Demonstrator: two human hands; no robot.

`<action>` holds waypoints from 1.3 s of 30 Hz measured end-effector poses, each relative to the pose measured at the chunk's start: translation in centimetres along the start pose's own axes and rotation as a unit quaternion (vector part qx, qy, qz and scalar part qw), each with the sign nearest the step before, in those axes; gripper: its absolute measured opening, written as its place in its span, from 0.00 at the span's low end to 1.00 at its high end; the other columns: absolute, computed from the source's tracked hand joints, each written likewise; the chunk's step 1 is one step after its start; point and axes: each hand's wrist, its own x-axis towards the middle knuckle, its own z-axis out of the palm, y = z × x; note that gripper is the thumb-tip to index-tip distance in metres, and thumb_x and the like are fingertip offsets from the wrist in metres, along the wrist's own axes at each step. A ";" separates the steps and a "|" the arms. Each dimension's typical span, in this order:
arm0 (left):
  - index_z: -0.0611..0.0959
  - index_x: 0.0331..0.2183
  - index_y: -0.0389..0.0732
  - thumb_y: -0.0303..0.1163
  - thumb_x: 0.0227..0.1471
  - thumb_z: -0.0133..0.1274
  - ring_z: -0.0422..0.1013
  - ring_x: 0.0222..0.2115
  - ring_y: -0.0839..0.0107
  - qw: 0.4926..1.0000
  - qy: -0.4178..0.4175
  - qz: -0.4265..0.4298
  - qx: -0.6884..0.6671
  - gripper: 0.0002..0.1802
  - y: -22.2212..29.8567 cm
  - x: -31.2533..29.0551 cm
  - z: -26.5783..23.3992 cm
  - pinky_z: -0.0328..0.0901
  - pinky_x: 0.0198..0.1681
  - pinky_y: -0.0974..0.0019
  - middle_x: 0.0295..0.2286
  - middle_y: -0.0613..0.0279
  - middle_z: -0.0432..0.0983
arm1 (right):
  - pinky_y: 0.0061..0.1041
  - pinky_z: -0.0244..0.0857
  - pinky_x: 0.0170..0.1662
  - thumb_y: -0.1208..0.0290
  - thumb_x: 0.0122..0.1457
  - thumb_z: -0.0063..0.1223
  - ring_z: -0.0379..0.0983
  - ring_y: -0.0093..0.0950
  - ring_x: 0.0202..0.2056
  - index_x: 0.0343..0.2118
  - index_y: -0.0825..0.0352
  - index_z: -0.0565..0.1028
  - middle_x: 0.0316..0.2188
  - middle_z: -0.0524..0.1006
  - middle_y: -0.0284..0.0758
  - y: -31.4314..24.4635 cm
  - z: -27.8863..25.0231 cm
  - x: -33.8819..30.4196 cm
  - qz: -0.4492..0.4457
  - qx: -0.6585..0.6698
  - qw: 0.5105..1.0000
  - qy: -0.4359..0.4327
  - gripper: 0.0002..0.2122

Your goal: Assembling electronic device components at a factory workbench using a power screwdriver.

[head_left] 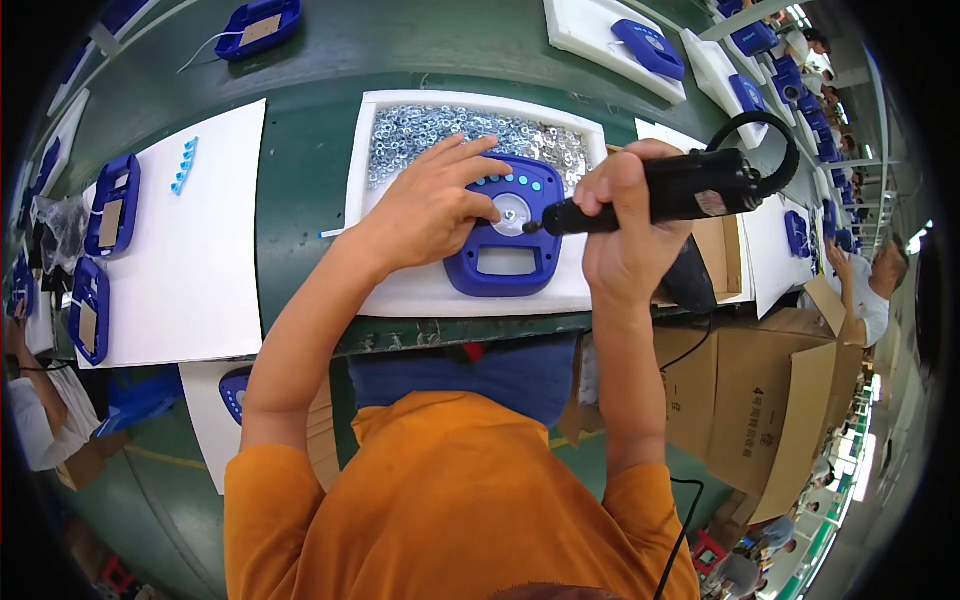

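Note:
A blue plastic housing (500,286) with a rectangular opening, a round centre dial and a row of light-blue buttons lies on a white foam tray (382,302). My left hand (428,205) grips its left side, fingers over the upper part and one digit bent in beside the dial. In my right hand (632,205) is a black electric screwdriver (690,187), held nearly level with fingers wrapped round its body. Its tip points left, close to the dial; whether it touches cannot be made out. Behind the housing, the tray holds many small metal washer-like parts (430,135).
At left, a white board (215,270) carries blue housings (115,205) and a light-blue button strip (185,165). Another housing (262,28) lies far left; one sits on foam (648,48) at far right. Cardboard boxes (745,400) stand at right. Co-workers are at both sides.

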 end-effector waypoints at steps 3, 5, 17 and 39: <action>0.96 0.37 0.48 0.20 0.50 0.67 0.66 0.73 0.50 1.000 0.002 0.000 -0.002 0.13 0.0 -0.1 0.0 0.58 0.78 0.39 0.61 0.58 0.82 | 0.24 0.74 0.33 0.78 0.65 0.76 0.79 0.23 0.27 0.46 0.70 0.79 0.31 0.80 0.34 1.0 0.8 0.3 -0.017 -0.024 0.999 -0.015 0.13; 0.97 0.37 0.48 0.21 0.50 0.67 0.66 0.73 0.49 1.000 0.003 0.000 0.000 0.13 0.0 -0.2 0.0 0.58 0.78 0.39 0.61 0.58 0.82 | 0.22 0.75 0.32 0.78 0.64 0.77 0.79 0.22 0.27 0.45 0.69 0.79 0.32 0.81 0.33 1.5 1.2 0.3 -0.019 -0.028 0.999 -0.020 0.14; 0.97 0.37 0.50 0.24 0.50 0.66 0.66 0.72 0.52 1.000 -0.005 -0.003 0.016 0.13 -0.3 -0.2 0.2 0.57 0.79 0.41 0.60 0.59 0.82 | 0.20 0.74 0.31 0.75 0.58 0.83 0.78 0.21 0.28 0.42 0.68 0.80 0.33 0.82 0.32 3.1 0.4 1.1 0.052 -0.019 0.990 -0.128 0.17; 0.96 0.36 0.47 0.19 0.49 0.65 0.66 0.73 0.51 1.000 -0.006 -0.002 -0.001 0.14 -0.2 0.1 0.2 0.58 0.79 0.40 0.61 0.60 0.82 | 0.30 0.70 0.37 0.56 0.73 0.68 0.73 0.25 0.30 0.51 0.66 0.77 0.30 0.77 0.33 -1.8 -5.0 4.8 0.031 -0.009 0.999 -0.040 0.18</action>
